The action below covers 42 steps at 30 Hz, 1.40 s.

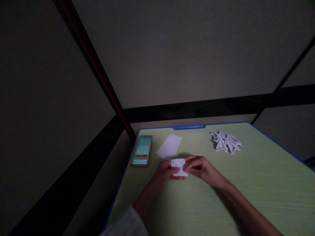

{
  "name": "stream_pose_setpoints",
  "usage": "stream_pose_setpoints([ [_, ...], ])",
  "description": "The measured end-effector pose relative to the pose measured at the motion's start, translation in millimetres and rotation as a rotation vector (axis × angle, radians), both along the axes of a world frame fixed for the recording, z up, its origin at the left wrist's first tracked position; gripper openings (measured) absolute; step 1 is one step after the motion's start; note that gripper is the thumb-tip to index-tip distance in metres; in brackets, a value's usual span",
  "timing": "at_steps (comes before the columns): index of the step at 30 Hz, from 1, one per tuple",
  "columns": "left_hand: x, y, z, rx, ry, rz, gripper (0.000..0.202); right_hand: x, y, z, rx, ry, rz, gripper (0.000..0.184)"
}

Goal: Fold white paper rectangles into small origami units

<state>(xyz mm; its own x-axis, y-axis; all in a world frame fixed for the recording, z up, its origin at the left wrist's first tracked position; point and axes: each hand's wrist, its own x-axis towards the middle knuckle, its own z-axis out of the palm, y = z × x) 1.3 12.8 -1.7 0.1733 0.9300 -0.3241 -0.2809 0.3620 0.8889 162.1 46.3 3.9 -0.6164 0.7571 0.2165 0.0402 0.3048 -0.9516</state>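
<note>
Between my two hands is a small folded white paper (178, 162), with crease lines running across its upper part. My left hand (165, 172) grips its left side, thumb on top and fingers beneath. At the paper's right edge, my right hand (200, 168) pinches it between thumb and fingers. Just beyond my hands, a flat sheet of white paper (169, 146) lies on the table. A pile of folded white paper pieces (225, 143) rests farther off to the right.
The light green table (258, 177) has a blue rim, with a blue handle-like strip (189, 127) at its far edge. A phone with a blurred screen (142, 150) lies at the left edge. Grey wall panels (192, 59) with dark bands stand behind and to the left.
</note>
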Motion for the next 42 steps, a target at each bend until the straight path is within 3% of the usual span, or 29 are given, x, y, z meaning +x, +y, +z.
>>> stream_pose_setpoints([
  [9, 1.1, -2.5, 0.1, 0.032, 0.064, 0.045, 0.035, -3.8, -3.8, 1.9, 0.023, -0.014, 0.015, 0.017],
  [16, 4.7, 0.3, 4.3, 0.091, 0.146, 0.215, 0.03, -13.4, -5.1, 0.0, -0.322, 0.139, -0.134, 0.021],
  [20, 7.0, 0.2, 4.4, 0.125, 0.219, 0.25, 0.025, -21.8, -7.4, -4.3, -0.369, 0.095, -0.164, 0.028],
  [26, 7.1, 0.8, 0.8, 0.133, 0.21, 0.242, 0.024, -20.5, -6.8, -6.5, -0.347, 0.033, -0.138, 0.03],
  [31, 9.8, -0.2, 7.0, 0.12, 0.14, 0.246, 0.022, -18.2, -4.4, -5.1, -0.326, 0.021, -0.128, 0.032],
  [42, 8.7, -0.3, 3.4, 0.173, 0.192, 0.179, 0.024, -20.0, -3.9, -11.1, -0.414, 0.124, -0.096, 0.033],
])
